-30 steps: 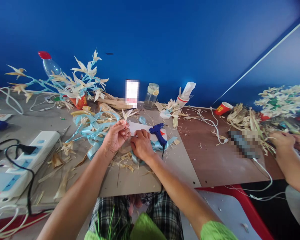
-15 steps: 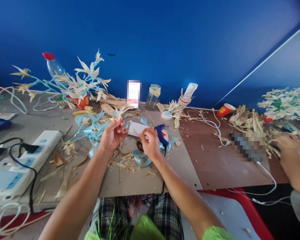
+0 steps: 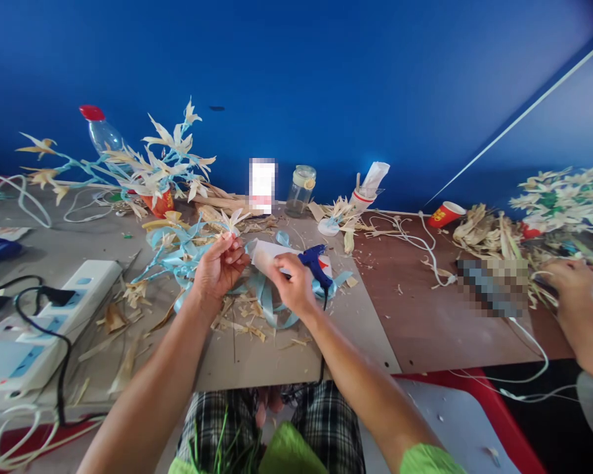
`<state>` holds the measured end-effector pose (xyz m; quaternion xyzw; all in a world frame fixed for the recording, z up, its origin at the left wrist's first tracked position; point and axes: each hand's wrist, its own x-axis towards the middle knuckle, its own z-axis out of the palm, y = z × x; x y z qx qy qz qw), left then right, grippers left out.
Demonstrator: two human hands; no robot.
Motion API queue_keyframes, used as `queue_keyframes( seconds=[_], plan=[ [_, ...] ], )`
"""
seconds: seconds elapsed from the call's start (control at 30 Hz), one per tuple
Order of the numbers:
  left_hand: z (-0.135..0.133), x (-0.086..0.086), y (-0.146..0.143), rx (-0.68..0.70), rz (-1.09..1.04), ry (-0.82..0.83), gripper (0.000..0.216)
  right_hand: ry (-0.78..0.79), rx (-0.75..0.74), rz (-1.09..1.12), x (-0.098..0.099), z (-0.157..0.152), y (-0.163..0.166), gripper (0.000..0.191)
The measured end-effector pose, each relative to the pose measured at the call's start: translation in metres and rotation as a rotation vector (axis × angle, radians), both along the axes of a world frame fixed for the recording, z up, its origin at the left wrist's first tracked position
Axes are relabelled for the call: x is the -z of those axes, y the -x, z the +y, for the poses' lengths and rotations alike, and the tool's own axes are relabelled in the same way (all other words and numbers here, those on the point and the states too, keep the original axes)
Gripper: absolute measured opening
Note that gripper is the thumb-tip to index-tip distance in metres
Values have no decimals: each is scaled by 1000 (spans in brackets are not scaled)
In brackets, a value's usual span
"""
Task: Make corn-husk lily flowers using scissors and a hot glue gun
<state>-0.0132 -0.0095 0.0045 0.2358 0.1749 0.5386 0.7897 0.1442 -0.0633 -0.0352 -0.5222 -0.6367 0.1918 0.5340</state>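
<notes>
Left hand (image 3: pixel 218 268) and right hand (image 3: pixel 294 283) have drawn apart since a second ago. The left pinches a pale flower (image 3: pixel 234 222) above the tabletop (image 3: pixel 277 359), long axis near upright, petals pointing up and away; the right, fingers narrow, overlaps a white card (image 3: pixel 265 254), grip unclear. Room runs past pale scraps (image 3: pixel 257 332) to the near edge.

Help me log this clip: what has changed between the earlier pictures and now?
The left hand has moved a little left, holding the pale flower; the right hand has moved right, so the two are farther apart. Whether the right hand has taken or let go of anything is unclear. The blue glue gun and the clear jar stayed put.
</notes>
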Motion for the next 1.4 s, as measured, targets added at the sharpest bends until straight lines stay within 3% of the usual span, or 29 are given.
queue_keyframes(
  seconds=[0.13,0.2,0.27,0.4,0.5,0.73,0.8,0.87,0.93,1.07,1.13,1.23,1.3,1.4],
  plan=[
    [0,0,-1,14,1,-9,11,95,114,665,-4,13,-25,28],
    [0,1,-2,32,10,-11,10,106,98,812,-7,14,-32,30],
    [0,1,-2,40,16,-9,10,140,17,817,-9,12,-32,32],
    [0,2,-2,29,29,0,11,309,-254,680,-6,4,-20,47],
    [0,3,-2,23,29,-9,11,350,-384,499,-5,0,-16,62],
    [-2,4,-2,23,21,-11,12,139,-613,-135,-17,-11,-4,72],
    [-1,5,-2,0,24,5,13,75,-609,-343,-14,-13,6,78],
    [1,6,-1,-20,15,22,13,54,-574,-462,-9,-14,14,74],
    [3,7,0,-30,1,33,13,73,-546,-481,-5,-14,17,56],
    [5,7,2,-39,-12,39,14,142,-457,-281,-6,-10,4,23],
    [6,7,3,-49,1,53,14,167,-300,-130,-9,-6,-8,22],
    [8,10,3,-64,23,51,13,160,105,21,-9,4,-27,25],
    [8,11,2,-43,14,7,12,177,323,35,-7,11,-38,26],
    [7,12,1,-18,5,-35,11,204,521,-19,-5,17,-48,32]
  ],
)
